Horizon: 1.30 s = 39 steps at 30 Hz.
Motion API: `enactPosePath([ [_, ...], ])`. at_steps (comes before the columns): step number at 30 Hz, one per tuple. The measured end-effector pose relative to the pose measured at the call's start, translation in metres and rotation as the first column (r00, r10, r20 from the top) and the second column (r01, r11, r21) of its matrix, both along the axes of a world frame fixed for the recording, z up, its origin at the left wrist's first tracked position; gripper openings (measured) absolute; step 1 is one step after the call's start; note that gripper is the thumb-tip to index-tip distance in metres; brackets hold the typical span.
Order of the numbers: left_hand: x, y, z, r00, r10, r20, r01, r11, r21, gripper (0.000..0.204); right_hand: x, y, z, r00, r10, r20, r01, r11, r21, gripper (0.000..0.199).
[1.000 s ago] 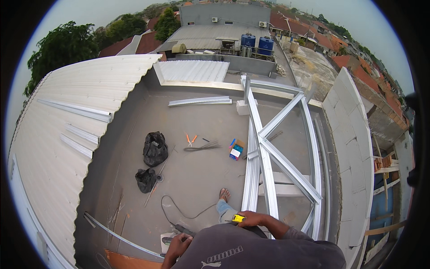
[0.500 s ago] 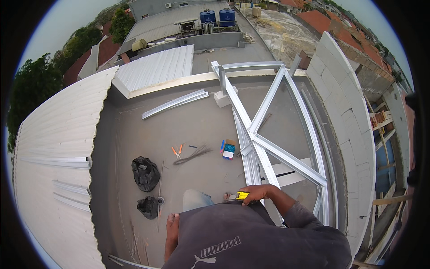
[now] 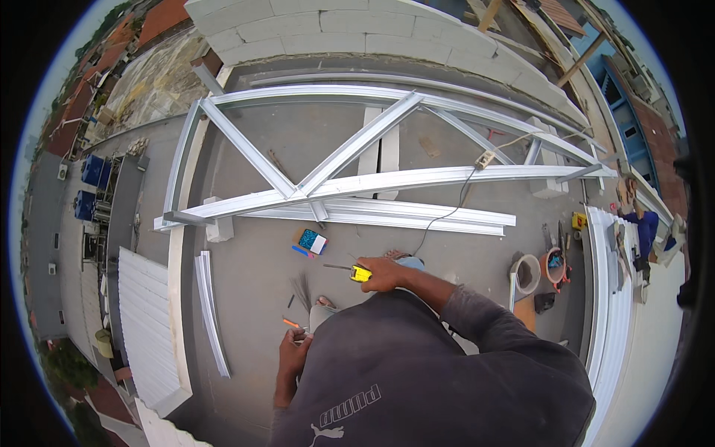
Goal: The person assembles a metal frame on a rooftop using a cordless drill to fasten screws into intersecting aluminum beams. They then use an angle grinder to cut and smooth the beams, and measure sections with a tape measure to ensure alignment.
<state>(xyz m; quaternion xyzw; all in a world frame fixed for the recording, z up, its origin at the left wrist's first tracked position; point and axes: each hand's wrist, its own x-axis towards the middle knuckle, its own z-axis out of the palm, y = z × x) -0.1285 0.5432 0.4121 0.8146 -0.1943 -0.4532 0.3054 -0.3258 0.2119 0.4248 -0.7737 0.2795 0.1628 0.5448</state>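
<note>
A yellow tape measure (image 3: pixel 360 274) is gripped in my right hand (image 3: pixel 384 273), in front of my body. A short stretch of thin blade or strip sticks out from it to the left. My left hand (image 3: pixel 292 354) hangs low beside my shirt with its fingers curled in; what they hold, if anything, is hidden. Just beyond those fingers lie orange-handled pliers (image 3: pixel 290 322) on the grey floor, partly covered. Close by are a bundle of thin wires (image 3: pixel 302 290) and an open box of blue-green screws (image 3: pixel 309 240). Past my right hand spans a silver metal truss (image 3: pixel 298 191).
Loose metal channels (image 3: pixel 387 214) lie under the truss, and another pair (image 3: pixel 211 313) lies at left. White block supports (image 3: pixel 219 229) prop the truss. A power cable (image 3: pixel 463 195) runs down from a socket strip (image 3: pixel 485 159). Buckets (image 3: pixel 526 273) stand at right; a block wall (image 3: pixel 328 30) rises beyond.
My view has turned right, so the truss now lies across in front of me. The right hand has moved forward from my body with the tape measure. The black bags have left view.
</note>
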Motion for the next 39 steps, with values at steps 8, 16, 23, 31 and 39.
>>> enactPosePath([
  [8,0.035,-0.005,-0.024,0.512,-0.82,-0.256,0.843,0.537,-0.034,0.044,-0.045,0.212,-0.015,0.882,-0.459,-0.107,0.468,0.828,0.31,0.063],
  [16,0.006,0.015,0.003,0.329,-0.898,-0.291,0.941,0.339,0.017,0.044,-0.122,0.308,-0.002,0.457,-0.728,-0.511,0.785,0.06,0.617,0.062],
  [23,-0.018,0.028,-0.007,0.15,-0.802,-0.579,0.978,0.205,-0.029,0.05,-0.172,0.394,-0.035,0.234,-0.666,-0.709,0.609,-0.468,0.641,0.029],
  [31,0.004,-0.004,-0.055,0.117,-0.669,-0.734,0.986,-0.007,0.165,0.046,-0.151,0.426,-0.073,-0.089,-0.705,-0.704,0.584,-0.609,0.536,0.038],
  [39,0.04,-0.141,-0.322,0.34,-0.939,0.059,0.915,0.344,0.211,0.039,-0.153,0.355,-0.278,-0.306,-0.834,-0.459,0.875,-0.437,0.209,0.046],
])
